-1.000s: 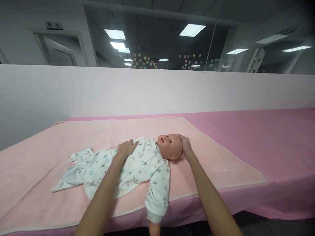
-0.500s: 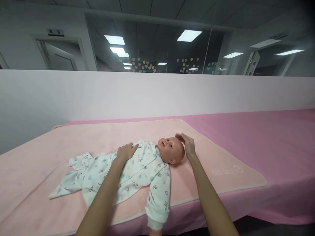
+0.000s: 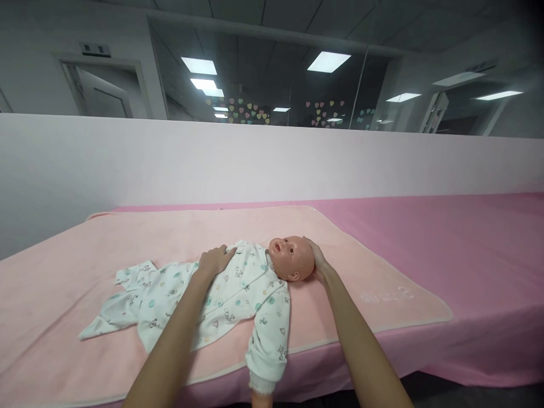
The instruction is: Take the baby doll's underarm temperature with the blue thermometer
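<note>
A baby doll (image 3: 297, 258) lies on its back on a peach blanket (image 3: 361, 266), head to the right. It wears a white printed outfit (image 3: 232, 292), whose near sleeve hangs over the table's front edge with the doll's hand at its end. The outfit's leg parts lie flat to the left. My left hand (image 3: 216, 260) rests flat on the doll's belly, fingers stretched out over the cloth. Behind the crown of the head, my right hand (image 3: 318, 262) cups the doll's head; most of its fingers are hidden behind it.
A pink cloth (image 3: 476, 255) covers the table under the blanket and hangs down in front. A white partition (image 3: 272, 161) runs along the back edge. Above it is a dark glass window (image 3: 272, 73) with heart stickers and reflected lights.
My right hand has slid from the top of the doll's head round to behind it, closing in against it. The left hand stays on the belly. The view has shifted slightly.
</note>
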`<action>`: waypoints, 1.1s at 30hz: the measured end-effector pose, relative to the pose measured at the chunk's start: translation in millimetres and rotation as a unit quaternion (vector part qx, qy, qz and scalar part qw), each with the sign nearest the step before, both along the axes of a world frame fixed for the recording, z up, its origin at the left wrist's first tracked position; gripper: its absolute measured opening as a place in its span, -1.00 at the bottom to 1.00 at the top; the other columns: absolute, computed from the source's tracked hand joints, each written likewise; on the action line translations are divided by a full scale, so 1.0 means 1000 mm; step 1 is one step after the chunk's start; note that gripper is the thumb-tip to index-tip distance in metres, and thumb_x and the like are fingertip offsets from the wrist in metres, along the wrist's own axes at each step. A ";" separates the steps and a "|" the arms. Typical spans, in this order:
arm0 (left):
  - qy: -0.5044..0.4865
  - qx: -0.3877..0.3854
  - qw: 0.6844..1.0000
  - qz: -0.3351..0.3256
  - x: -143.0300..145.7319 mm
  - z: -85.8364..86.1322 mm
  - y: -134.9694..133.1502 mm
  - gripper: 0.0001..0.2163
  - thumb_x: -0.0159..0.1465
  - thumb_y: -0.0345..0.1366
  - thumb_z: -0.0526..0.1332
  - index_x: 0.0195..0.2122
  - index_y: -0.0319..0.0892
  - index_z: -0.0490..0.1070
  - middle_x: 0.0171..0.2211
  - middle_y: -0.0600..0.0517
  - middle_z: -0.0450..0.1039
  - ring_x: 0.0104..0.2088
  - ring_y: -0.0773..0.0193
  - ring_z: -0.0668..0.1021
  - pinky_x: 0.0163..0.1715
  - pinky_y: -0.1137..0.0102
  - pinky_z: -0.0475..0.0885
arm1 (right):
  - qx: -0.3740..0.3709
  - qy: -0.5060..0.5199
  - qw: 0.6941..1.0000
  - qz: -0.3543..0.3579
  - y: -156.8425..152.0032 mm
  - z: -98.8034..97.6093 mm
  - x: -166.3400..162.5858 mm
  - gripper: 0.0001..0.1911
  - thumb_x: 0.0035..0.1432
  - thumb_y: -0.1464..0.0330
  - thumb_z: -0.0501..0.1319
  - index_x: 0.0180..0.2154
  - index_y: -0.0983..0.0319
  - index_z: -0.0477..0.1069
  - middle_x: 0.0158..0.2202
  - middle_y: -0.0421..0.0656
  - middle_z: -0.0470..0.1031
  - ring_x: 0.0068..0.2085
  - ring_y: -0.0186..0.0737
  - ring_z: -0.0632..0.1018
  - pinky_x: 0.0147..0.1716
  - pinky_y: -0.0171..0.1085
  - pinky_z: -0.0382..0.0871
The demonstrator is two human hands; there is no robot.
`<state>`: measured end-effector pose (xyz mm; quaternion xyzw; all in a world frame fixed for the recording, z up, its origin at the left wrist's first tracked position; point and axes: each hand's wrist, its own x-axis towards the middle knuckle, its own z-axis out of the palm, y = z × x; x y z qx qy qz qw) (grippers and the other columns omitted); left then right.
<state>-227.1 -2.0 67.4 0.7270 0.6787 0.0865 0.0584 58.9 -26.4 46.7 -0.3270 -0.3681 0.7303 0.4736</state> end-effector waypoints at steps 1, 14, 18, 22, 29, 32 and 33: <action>0.000 0.001 1.000 0.000 0.000 0.000 0.000 -0.47 0.17 0.09 -0.23 -0.22 -0.18 0.33 -0.17 -0.18 0.46 -0.16 -0.04 0.47 -0.19 0.19 0.26 | -0.004 -0.006 1.000 -0.005 0.000 -0.001 0.000 -0.52 0.06 0.07 0.01 -0.19 0.27 0.44 -0.18 0.00 0.51 -0.15 0.00 0.51 -0.13 -0.03 0.35; -0.002 0.004 1.000 0.003 0.000 0.000 0.000 -0.48 0.17 0.09 -0.21 -0.22 -0.17 0.35 -0.16 -0.17 0.46 -0.14 -0.03 0.47 -0.17 0.19 0.26 | 0.227 -0.124 0.937 -0.234 0.017 0.008 0.005 -0.67 -0.01 0.15 0.17 -0.32 0.26 0.48 -0.27 -0.11 0.54 -0.15 -0.16 0.49 -0.05 -0.23 0.27; -0.012 0.000 1.000 0.003 0.000 -0.001 0.001 -0.47 0.16 0.11 -0.21 -0.19 -0.17 0.35 -0.16 -0.17 0.46 -0.14 -0.04 0.46 -0.16 0.18 0.25 | 0.126 -0.111 0.974 -0.150 0.005 0.014 -0.004 -0.65 0.01 0.15 0.13 -0.38 0.30 0.49 -0.31 -0.07 0.55 -0.26 -0.12 0.53 -0.16 -0.21 0.35; -0.033 -0.005 0.999 0.006 -0.001 -0.003 0.006 -0.47 0.15 0.11 -0.18 -0.16 -0.16 0.35 -0.15 -0.17 0.46 -0.11 -0.06 0.45 -0.11 0.11 0.22 | 0.015 -0.044 0.995 -0.086 -0.006 0.011 -0.014 -0.40 0.05 -0.03 -0.06 -0.26 0.33 0.46 -0.26 0.04 0.53 -0.24 -0.02 0.53 -0.19 -0.07 0.36; -0.089 0.075 0.993 -0.009 -0.001 -0.003 0.007 -0.59 0.16 -0.04 -0.04 -0.05 -0.10 0.31 -0.01 -0.09 0.36 0.05 0.01 0.33 0.05 0.06 0.08 | -0.059 -0.022 0.997 -0.032 -0.007 0.006 -0.011 -0.36 0.07 -0.04 -0.12 -0.13 0.30 0.39 -0.15 0.06 0.48 -0.20 0.00 0.53 -0.16 0.04 0.31; -0.188 0.128 0.972 -0.056 0.007 0.006 -0.001 -0.63 0.16 -0.14 0.01 -0.02 -0.08 0.28 0.03 -0.01 0.31 0.04 0.18 0.34 0.02 0.30 0.21 | -0.061 -0.033 0.997 -0.019 -0.007 0.008 -0.008 -0.43 0.07 0.00 -0.10 -0.14 0.25 0.40 -0.17 0.03 0.50 -0.20 -0.01 0.53 -0.17 0.01 0.34; -0.255 0.127 0.955 -0.086 0.011 0.009 -0.006 -0.63 0.15 -0.13 0.04 -0.03 -0.11 0.29 -0.01 -0.02 0.35 -0.02 0.21 0.39 -0.05 0.36 0.27 | -0.057 -0.038 0.997 -0.022 -0.007 0.009 -0.007 -0.44 0.07 0.01 -0.09 -0.15 0.24 0.41 -0.19 0.02 0.51 -0.21 -0.01 0.53 -0.18 0.00 0.34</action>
